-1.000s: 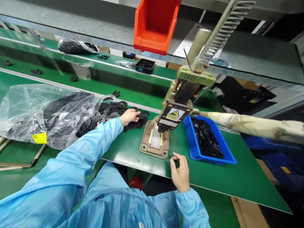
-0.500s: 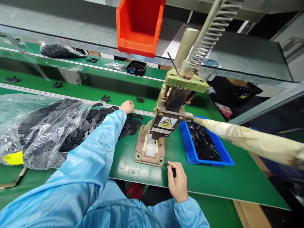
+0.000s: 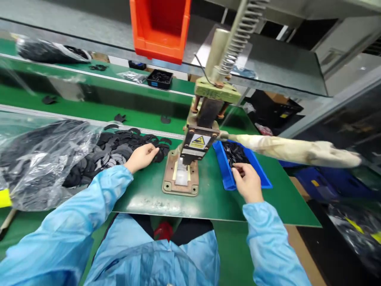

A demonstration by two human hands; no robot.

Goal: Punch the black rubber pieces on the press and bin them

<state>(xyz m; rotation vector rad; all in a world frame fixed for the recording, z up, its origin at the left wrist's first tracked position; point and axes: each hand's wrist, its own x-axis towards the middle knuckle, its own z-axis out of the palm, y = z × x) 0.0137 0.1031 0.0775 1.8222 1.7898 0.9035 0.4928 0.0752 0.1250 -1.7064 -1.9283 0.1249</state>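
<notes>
My left hand (image 3: 142, 157) is pinched at the right end of a pile of flat black curved pieces (image 3: 110, 153), its fingertips on one dark curved piece (image 3: 160, 155). My right hand (image 3: 248, 182) reaches over the near side of a blue bin (image 3: 228, 180) of narrow black parts (image 3: 233, 153). Its thumb and fingers are closed together at the parts; what they hold is hidden. Between my hands stands a hand press (image 3: 198, 139) with a warning label, its head above a pale fixture (image 3: 181, 174) on the base plate.
A clear plastic bag (image 3: 44, 163) of black pieces lies at the left. Behind, a green belt (image 3: 98, 109) carries several black pieces. The press's wrapped lever (image 3: 282, 149) juts right above the blue bin. An orange bin (image 3: 160, 47) hangs from the shelf edge overhead.
My left hand has come back from the belt's edge to the pile. My right hand has moved from beside the press base to the blue bin. The view has shifted.
</notes>
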